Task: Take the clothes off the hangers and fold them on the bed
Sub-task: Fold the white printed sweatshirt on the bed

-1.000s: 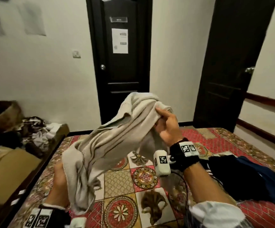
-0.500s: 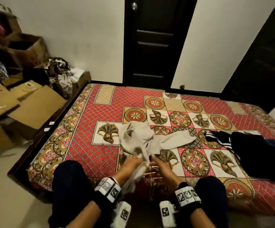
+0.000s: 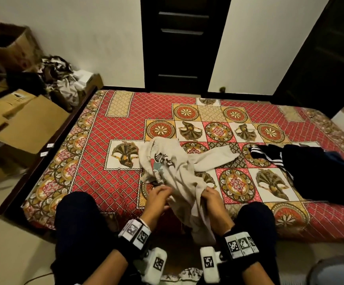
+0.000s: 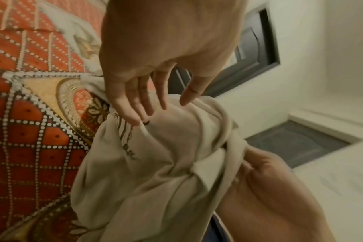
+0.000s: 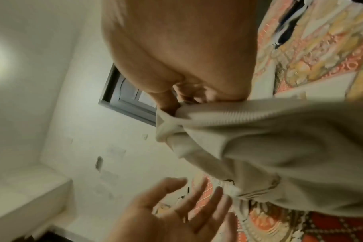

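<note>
A beige sweatshirt (image 3: 173, 167) with a dark print lies crumpled on the patterned bed (image 3: 113, 177), one sleeve stretched to the right. Its near part hangs over the front edge between my knees. My right hand (image 3: 209, 197) pinches the ribbed hem (image 5: 218, 114) with curled fingers (image 5: 182, 96). My left hand (image 3: 158, 195) is beside it, fingers (image 4: 135, 104) straight and spread, tips touching the sweatshirt (image 4: 155, 163). No hanger is in view.
A heap of dark clothes with white stripes (image 3: 310, 171) lies on the bed's right side. Cardboard boxes (image 3: 29, 124) and a clothes pile (image 3: 62, 81) crowd the floor on the left. A dark door (image 3: 184, 44) stands behind the bed.
The sweatshirt, held up in the air a second ago, now lies on the bed. Both hands have come down to its near edge, and more of it is spread out.
</note>
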A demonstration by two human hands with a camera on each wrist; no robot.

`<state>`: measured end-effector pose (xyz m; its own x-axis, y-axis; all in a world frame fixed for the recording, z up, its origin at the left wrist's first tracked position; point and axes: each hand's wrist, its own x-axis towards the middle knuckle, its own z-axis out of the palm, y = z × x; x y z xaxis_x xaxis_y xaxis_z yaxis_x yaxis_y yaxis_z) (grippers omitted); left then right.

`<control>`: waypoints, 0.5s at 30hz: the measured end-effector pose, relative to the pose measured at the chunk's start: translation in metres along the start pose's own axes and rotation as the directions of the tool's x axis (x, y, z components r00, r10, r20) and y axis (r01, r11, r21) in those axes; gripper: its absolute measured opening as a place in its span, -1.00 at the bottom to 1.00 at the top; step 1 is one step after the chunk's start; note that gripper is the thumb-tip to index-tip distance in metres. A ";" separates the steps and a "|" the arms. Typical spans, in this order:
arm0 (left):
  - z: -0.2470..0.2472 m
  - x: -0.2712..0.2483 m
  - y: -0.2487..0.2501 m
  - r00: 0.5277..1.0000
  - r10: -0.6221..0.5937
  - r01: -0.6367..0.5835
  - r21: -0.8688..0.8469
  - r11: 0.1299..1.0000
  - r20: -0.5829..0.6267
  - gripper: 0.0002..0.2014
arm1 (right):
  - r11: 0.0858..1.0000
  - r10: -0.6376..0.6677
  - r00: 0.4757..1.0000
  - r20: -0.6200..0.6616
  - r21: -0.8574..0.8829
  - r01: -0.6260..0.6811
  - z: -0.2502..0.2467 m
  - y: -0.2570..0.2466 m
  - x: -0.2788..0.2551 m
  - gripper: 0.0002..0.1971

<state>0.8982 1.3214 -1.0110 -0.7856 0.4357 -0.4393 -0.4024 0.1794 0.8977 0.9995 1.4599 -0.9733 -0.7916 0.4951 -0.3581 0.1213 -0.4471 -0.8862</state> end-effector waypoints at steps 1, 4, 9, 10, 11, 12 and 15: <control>-0.004 0.007 -0.001 0.998 -0.061 0.060 -0.045 0.997 -0.014 -0.81 | 0.995 0.029 0.999 0.027 0.097 -0.032 0.003 -0.006 -0.005 -0.70; -0.007 0.018 -0.013 0.988 -0.152 0.153 -0.031 0.988 0.023 -0.68 | 0.903 0.167 0.961 0.220 0.357 -0.238 0.007 -0.024 -0.014 -0.61; 0.007 0.019 -0.026 0.994 0.021 -0.027 -0.056 0.998 -0.111 -0.69 | 0.960 0.033 0.989 0.142 0.272 -0.071 0.011 -0.041 -0.008 -0.22; 0.007 0.016 -0.017 0.985 0.102 -0.108 -0.037 0.993 -0.137 -0.63 | 0.966 0.013 0.992 0.122 0.256 -0.044 0.013 -0.043 -0.009 -0.25; 0.006 0.012 -0.004 0.971 0.190 -0.193 -0.008 0.981 -0.148 -0.55 | 0.967 0.013 0.992 0.124 0.252 -0.044 0.013 -0.042 -0.010 -0.32; 0.003 0.008 0.009 0.953 0.270 -0.270 0.023 0.963 -0.138 -0.47 | 0.962 0.031 0.988 0.150 0.262 -0.070 0.012 -0.041 -0.012 -0.34; -0.002 -0.009 0.056 0.875 0.476 -0.479 0.020 0.877 0.083 -0.44 | 0.971 0.042 0.965 0.258 0.217 -0.100 0.012 -0.040 -0.023 -0.27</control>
<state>0.8820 1.3255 -0.9571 -0.8402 0.5403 0.0458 0.0329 -0.0335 0.9989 1.0061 1.4576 -0.9262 -0.9137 0.2666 -0.3068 0.0671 -0.6455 -0.7608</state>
